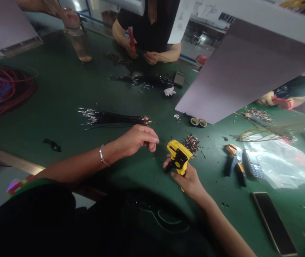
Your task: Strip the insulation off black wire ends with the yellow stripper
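My right hand (191,180) is wrapped round the handles of a yellow and black wire stripper (180,157), its jaws towards the upper left. Just left of the jaws, my left hand (143,139) is closed in a pinch. A thin dark wire (162,141) sticks out from its fingertips towards the stripper, apart from the jaws as far as I can see. Beyond my left hand lies a bundle of black wires (117,118) with bare ends. A heap of small cut scraps (191,143) sits right behind the stripper.
A second wire stripper (234,160), a keypad device (253,163), a clear plastic bag (286,164) and a phone (274,223) lie to the right. Tape rolls (198,122) are beside a hanging white panel (238,71). Coiled wires (2,89) lie left; co-workers sit across and right.
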Demonstrator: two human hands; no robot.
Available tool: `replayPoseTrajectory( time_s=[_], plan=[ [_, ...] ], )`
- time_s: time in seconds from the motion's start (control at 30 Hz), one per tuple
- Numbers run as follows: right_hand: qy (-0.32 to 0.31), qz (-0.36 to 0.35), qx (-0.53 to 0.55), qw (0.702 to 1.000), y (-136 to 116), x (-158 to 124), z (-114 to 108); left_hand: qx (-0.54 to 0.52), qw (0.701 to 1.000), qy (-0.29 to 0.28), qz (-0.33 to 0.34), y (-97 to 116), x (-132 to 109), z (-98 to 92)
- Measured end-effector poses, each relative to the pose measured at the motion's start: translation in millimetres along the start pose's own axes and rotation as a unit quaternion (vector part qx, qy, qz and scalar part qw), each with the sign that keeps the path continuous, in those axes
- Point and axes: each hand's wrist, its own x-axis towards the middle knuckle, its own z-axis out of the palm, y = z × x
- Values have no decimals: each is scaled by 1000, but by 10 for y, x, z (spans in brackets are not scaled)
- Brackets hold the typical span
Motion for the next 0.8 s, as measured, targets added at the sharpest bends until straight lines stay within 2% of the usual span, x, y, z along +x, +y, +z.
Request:
replayPoseTrajectory(
  time_s=[0.33, 0.8],
  plan=[
    [-90, 50, 133, 986, -26, 22, -51, 12, 999, -38, -14, -37, -4, 24],
    [-115, 73, 217, 967, -25, -6, 67, -37, 994, -74, -67, -94, -21, 59]
  ],
)
